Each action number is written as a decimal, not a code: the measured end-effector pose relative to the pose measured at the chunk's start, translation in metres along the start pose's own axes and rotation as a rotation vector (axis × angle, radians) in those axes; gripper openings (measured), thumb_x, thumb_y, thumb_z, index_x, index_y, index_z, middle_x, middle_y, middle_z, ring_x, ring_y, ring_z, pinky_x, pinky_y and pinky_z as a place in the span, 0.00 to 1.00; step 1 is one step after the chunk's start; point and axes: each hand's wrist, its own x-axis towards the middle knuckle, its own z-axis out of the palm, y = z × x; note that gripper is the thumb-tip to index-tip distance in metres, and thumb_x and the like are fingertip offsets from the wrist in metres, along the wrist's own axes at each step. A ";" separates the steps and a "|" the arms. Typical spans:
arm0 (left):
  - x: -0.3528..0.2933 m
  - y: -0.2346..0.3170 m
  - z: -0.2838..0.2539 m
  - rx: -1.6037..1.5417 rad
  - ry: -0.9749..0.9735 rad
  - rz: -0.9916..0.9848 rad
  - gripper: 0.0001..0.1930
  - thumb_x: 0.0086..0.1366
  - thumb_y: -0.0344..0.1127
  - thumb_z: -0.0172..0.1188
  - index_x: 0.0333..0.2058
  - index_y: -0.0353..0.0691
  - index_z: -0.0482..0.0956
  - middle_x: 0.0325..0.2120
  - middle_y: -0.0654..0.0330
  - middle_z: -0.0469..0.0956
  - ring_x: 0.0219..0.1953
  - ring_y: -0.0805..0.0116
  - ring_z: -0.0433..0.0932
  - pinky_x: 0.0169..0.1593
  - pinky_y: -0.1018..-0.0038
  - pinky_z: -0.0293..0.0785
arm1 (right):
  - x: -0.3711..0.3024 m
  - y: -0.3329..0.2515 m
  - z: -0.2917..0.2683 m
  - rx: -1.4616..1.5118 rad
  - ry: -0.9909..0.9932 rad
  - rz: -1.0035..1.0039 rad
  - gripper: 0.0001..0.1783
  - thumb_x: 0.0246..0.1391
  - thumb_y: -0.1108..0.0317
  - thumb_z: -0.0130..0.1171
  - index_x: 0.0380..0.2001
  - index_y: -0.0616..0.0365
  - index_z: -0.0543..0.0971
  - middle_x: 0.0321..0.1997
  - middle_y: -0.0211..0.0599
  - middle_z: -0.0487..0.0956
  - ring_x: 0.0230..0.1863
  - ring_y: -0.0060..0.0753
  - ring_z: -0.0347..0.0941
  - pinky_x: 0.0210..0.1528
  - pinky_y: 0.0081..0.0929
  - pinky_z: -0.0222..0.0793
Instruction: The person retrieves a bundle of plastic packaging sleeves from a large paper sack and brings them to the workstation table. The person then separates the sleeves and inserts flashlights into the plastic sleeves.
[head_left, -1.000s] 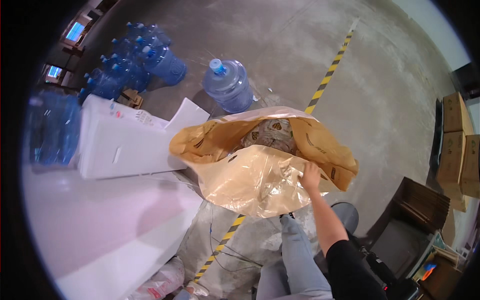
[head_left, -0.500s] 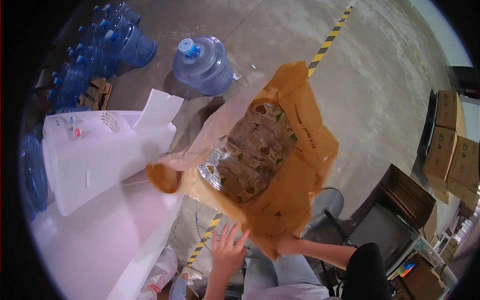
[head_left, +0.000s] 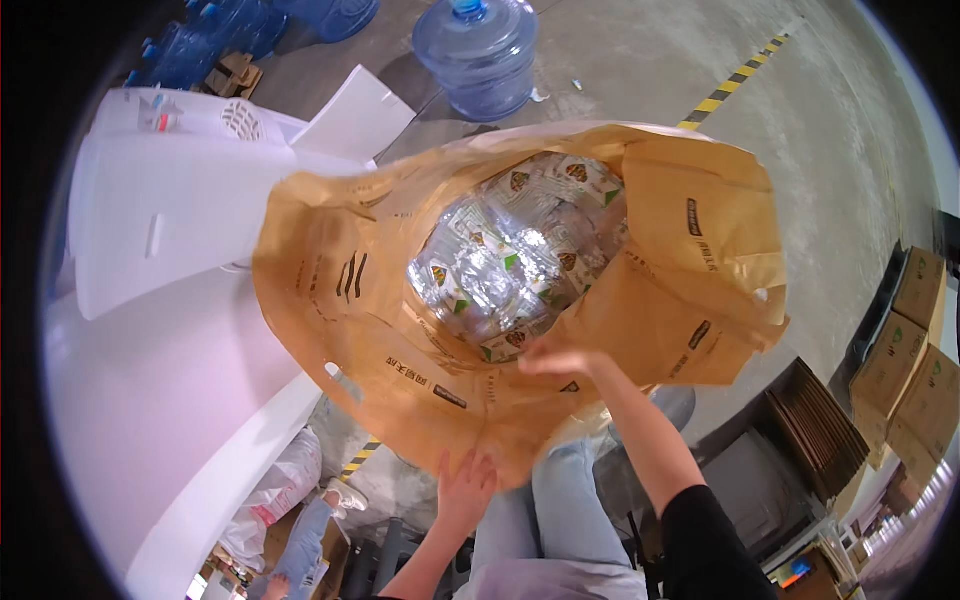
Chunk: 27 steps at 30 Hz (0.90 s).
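A large brown paper sack [head_left: 450, 405] stands wide open in front of me. Deep inside lie clear plastic-wrapped packs [head_left: 510, 255] with small brown and green printed marks and shiny film. My right hand [head_left: 557, 357] reaches over the near side into the mouth, by the near edge of the packs; its fingers are curled together, a little blurred, and what they may hold is hidden. At the sack's near rim, my left hand [head_left: 467, 490] rests with fingers stretched against the paper.
A big white bin [head_left: 180, 230] with a raised flap stands at left. Beyond the sack is a blue water jug [head_left: 477, 60], with several more at far left. Flattened cardboard [head_left: 815, 425] and stacked cartons [head_left: 900, 360] stand at right. Another person's leg [head_left: 305, 535] shows at lower left.
The sack's mouth has spread wider, its left side unfolding toward the bin. My right hand went from the near rim into the opening; my left hand came up against the rim. The view shifted.
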 end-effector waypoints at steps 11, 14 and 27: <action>-0.035 0.024 0.054 -0.226 0.294 -0.211 0.03 0.61 0.39 0.60 0.33 0.51 0.80 0.42 0.67 0.82 0.47 0.75 0.79 0.53 0.64 0.62 | 0.308 0.192 -0.036 -0.539 1.011 0.121 0.56 0.40 0.36 0.70 0.63 0.66 0.65 0.60 0.54 0.69 0.61 0.54 0.64 0.63 0.47 0.61; -0.038 0.018 0.058 -0.260 0.370 -0.214 0.03 0.61 0.39 0.60 0.32 0.52 0.81 0.41 0.67 0.83 0.46 0.76 0.80 0.49 0.71 0.65 | 0.332 0.137 -0.066 -0.491 1.310 -0.284 0.55 0.34 0.32 0.71 0.56 0.66 0.69 0.54 0.51 0.71 0.59 0.54 0.65 0.62 0.46 0.60; -0.022 0.025 0.109 -0.418 0.510 -0.146 0.08 0.57 0.37 0.60 0.36 0.49 0.83 0.41 0.67 0.82 0.43 0.71 0.80 0.45 0.74 0.68 | 0.355 0.074 -0.092 -0.402 0.702 0.146 0.42 0.32 0.50 0.80 0.43 0.69 0.71 0.36 0.46 0.77 0.33 0.37 0.76 0.34 0.34 0.74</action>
